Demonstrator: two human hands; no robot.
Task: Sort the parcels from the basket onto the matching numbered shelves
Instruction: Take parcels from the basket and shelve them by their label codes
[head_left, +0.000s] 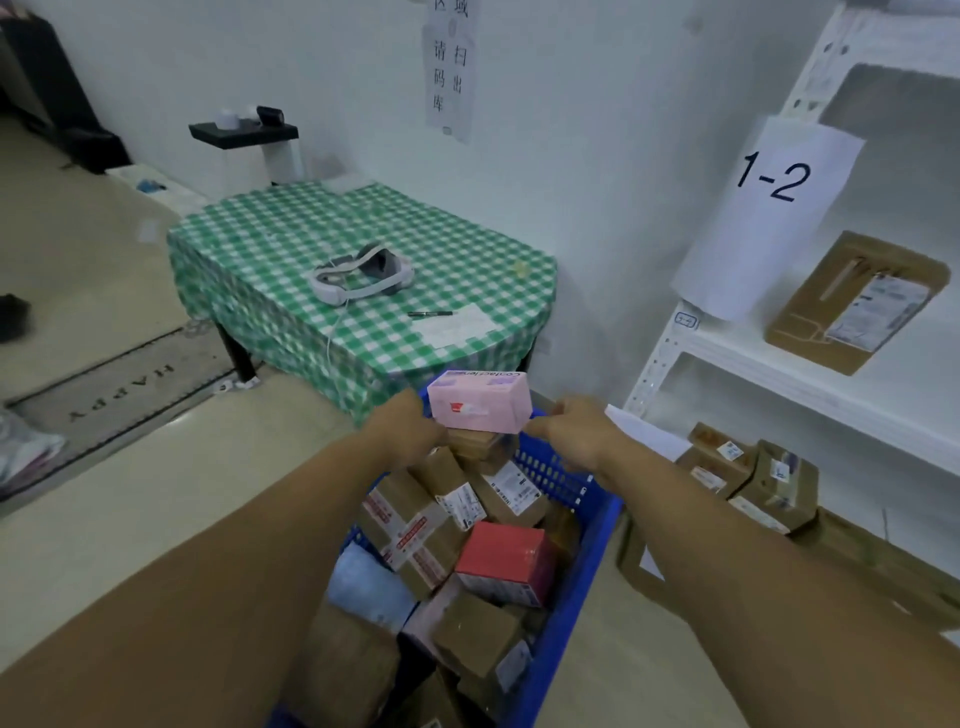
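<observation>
The pink contact-lens box (479, 401) hangs over the far end of the blue basket (582, 566), long axis crosswise — left hand (402, 423) and right hand (574, 431) pinch its ends, the 1-2 shelf (810, 374) to the right

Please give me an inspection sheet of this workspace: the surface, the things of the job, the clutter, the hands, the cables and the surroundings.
Surface: beige floor; green checked table.
Job's things: blue basket full of parcels; pink box held above it; brown parcel on white shelf labelled 1-2 sign; more parcels on the level below.
Clutter: headset, pen, paper on table.
Hands: left hand and right hand grip the pink box's ends.
Cables: white cable from headset.
Surroundings: white wall, doormat.
</observation>
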